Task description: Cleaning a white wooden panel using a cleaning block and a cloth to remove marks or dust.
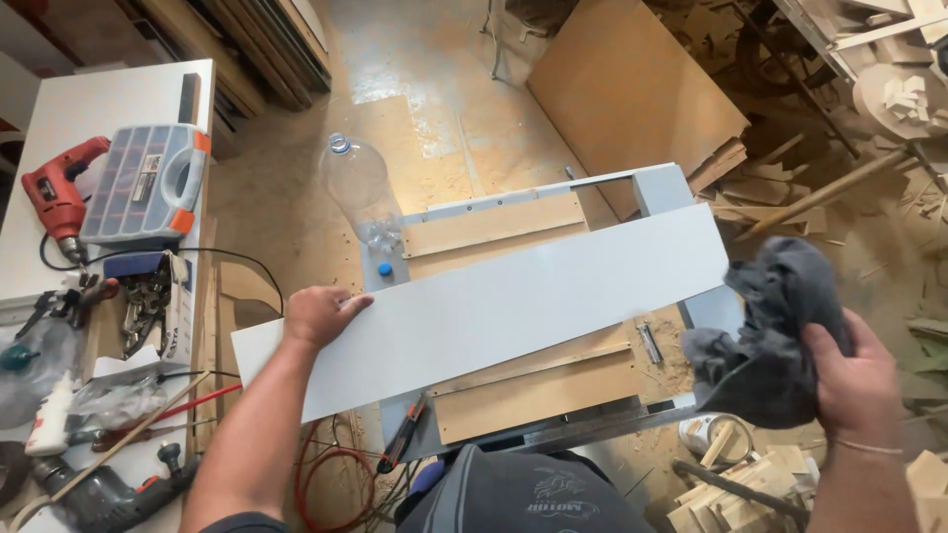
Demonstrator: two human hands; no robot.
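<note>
The right hand (854, 380) was clenched round a grey rag (765, 341) just off the white panel (494, 306), which lay across the workbench frame (538, 390). The left hand (318, 314) lay flat, fingers extended, on its overhanging end; uneven pressure there could tip or slide the panel.

Open floor (434, 128) beyond the worktop (662, 188) | white panel (494, 306) spanning the worktop, blocking most of its top | clear bottle (357, 183) standing at far left corner | left bench (79, 109) crowded: organizer case (143, 183), red drill (57, 197) | scrap wood (790, 197) piled right.
</note>
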